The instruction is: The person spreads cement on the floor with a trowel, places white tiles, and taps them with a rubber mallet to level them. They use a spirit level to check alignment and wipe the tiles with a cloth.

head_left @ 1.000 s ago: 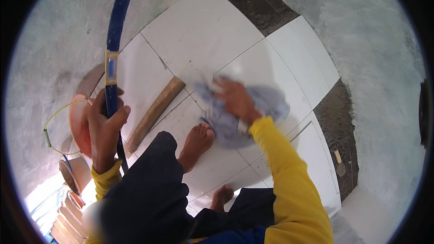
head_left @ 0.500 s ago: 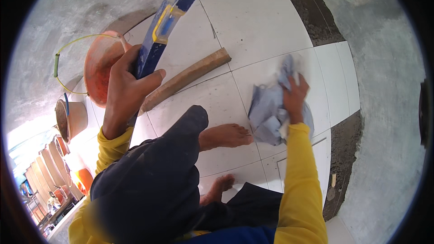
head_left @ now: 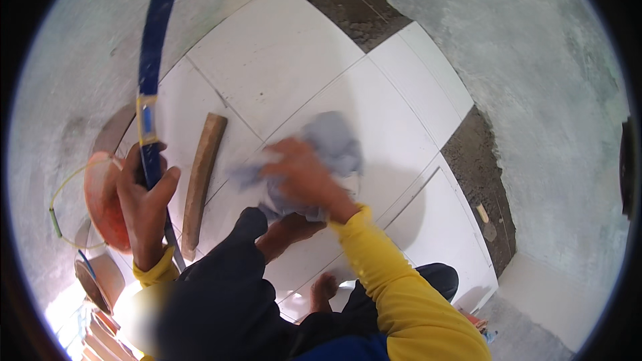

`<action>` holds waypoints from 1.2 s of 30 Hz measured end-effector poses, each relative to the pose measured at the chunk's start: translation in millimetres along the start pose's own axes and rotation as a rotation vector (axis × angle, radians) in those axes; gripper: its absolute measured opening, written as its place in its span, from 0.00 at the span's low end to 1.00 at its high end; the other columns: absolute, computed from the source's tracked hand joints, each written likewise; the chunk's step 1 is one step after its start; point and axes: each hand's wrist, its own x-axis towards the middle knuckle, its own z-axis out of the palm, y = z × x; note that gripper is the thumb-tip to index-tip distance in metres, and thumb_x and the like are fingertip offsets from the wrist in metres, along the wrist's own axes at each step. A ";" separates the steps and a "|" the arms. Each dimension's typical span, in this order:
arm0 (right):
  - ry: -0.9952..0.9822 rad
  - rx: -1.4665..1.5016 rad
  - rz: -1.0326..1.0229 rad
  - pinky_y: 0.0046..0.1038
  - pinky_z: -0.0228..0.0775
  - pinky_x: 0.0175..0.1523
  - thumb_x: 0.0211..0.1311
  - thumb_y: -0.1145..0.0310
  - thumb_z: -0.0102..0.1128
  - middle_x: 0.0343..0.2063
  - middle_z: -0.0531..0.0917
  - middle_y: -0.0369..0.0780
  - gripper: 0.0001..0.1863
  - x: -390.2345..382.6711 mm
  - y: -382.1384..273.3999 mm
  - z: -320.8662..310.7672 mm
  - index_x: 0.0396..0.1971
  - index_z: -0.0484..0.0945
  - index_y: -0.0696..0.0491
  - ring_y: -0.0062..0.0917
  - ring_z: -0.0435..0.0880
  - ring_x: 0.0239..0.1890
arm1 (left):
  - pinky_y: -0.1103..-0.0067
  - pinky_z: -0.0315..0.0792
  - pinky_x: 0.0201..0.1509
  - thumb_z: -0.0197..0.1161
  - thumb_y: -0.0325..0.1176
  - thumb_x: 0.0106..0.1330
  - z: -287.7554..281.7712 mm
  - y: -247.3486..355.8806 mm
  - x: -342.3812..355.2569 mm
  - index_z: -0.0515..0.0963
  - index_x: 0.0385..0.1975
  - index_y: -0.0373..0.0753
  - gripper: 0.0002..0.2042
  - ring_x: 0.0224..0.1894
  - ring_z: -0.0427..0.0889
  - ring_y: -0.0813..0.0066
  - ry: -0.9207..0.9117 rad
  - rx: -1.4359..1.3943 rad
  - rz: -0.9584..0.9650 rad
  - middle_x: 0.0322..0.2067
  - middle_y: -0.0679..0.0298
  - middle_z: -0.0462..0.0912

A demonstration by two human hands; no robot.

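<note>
My left hand grips a long dark-blue spirit level, which has a yellow-framed vial window and stands up past the hand. A crumpled grey-blue cloth lies under my right hand on the white floor tiles. Motion smears the right hand and the cloth's edge, but the fingers press and bunch the fabric. That cloth is beside my bare foot, which it partly covers from view. Between the two hands rests a wooden batten on the tiles.
An orange bucket with a yellow-green handle lies tilted left of my hand, with another bucket nearer. Untiled mortar patches run along the right wall, one holding a small wood piece. My legs bend in front.
My right hand has swept the cloth leftward across the tiles, toward my foot. The spirit level in my left hand now stands more upright, and the view has turned.
</note>
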 end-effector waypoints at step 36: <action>0.763 -0.843 1.225 0.56 0.68 0.59 0.70 0.45 0.68 0.49 0.85 0.43 0.21 -191.6 224.3 -131.6 0.47 0.85 0.48 0.45 0.81 0.55 | 0.61 0.71 0.43 0.77 0.28 0.62 228.3 -172.4 -14.2 0.73 0.38 0.34 0.16 0.38 0.76 0.47 -0.317 0.410 0.375 0.34 0.50 0.75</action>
